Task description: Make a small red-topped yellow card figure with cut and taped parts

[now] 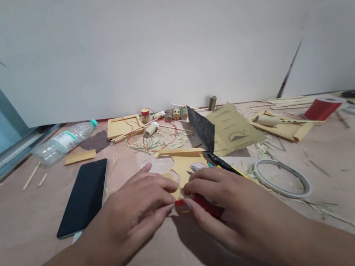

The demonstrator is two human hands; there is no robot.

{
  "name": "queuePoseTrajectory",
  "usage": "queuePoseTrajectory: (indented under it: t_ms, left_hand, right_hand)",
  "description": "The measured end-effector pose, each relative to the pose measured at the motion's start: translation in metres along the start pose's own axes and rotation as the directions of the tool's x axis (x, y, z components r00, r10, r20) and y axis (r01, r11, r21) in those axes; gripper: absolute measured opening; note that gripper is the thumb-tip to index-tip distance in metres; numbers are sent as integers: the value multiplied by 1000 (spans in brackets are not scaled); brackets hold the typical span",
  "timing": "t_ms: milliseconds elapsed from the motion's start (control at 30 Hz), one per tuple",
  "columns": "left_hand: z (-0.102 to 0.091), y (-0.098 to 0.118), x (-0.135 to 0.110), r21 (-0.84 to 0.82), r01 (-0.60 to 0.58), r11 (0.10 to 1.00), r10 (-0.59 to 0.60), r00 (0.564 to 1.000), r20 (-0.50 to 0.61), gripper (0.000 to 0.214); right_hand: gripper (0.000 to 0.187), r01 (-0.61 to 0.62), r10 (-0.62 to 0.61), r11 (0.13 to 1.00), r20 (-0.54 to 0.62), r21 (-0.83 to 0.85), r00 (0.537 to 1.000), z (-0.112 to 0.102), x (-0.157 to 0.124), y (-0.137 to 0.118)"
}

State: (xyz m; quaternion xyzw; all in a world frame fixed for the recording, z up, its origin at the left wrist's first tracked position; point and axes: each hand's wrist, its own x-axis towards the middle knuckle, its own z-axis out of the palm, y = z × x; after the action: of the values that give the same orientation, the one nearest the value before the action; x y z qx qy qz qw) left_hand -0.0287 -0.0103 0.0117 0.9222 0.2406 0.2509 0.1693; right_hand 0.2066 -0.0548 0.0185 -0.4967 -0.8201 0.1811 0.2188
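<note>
From where I stand, both hands meet low over the tabletop (158, 263), with a small red-topped piece (181, 203) between their fingertips. The left hand (137, 198) pinches one side of it, thumb against fingers; the right hand (222, 198) pinches the other, its fingers curled over a red handle (209, 205) too. Whether the piece touches the tabletop, I can't tell. Just beyond lie cut tan card (186, 168) and a cutter (223, 162), partly behind the right hand. A phone (82, 196) lies left of the left hand, a bottle (66, 143) on its side farther back, and a tape ring (303, 181) right of the right hand. Behind are folded sandpaper (231, 129), shavings (162, 143) and a red spool (321, 109).
</note>
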Motion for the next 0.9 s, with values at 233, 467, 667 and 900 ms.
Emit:
queuePoseTrajectory:
  t_ms: [233,467,667,900]
  left_hand:
    - [1,4,-5,98,-33,995,32,999,13,31]
    - [3,8,-3,121,4,993,0,999,-33,15]
    - [2,9,-1,104,-13,994,15,1000,-14,16]
    - [-1,7,-1,121,-77,990,76,997,12,21]
  right_hand:
    - [25,1,-2,999,-29,-36,1000,2,0,1]
    - [24,1,-1,999,-25,-34,1000,5,-1,-1]
    - [21,-3,3,999,-13,-51,1000,2,1,0]
    - [18,-25,25,1000,48,4,999,-6,1,3]
